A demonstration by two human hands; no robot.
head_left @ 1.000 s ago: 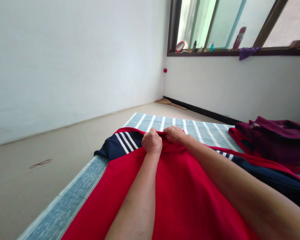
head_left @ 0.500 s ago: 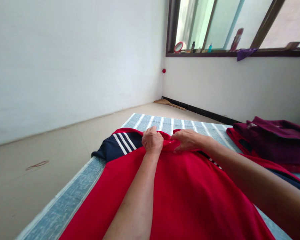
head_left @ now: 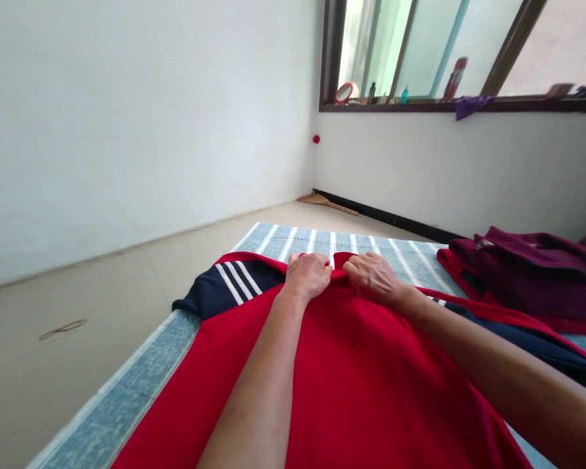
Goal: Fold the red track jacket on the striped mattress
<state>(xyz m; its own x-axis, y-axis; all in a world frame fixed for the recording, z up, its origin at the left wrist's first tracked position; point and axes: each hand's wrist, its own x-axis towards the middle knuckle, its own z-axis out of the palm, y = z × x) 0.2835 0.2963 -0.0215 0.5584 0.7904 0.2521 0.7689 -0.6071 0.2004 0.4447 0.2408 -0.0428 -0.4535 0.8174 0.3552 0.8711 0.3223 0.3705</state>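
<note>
A red garment (head_left: 371,365), its long axis running away from the viewer, lies over a blue-and-white striped cloth (head_left: 144,371). At its far edge, the left hand (head_left: 308,275) and right hand (head_left: 372,278), equally near, are each closed on the fabric, a narrow gap between them. Navy panels (head_left: 202,296) spread to both sides. Farther right sits a stack of maroon clothes (head_left: 527,280).

red garment (head_left: 371,378): cut off below | window (head_left: 430,49): cut off above | blue bottle (head_left: 404,96): blurred
</note>
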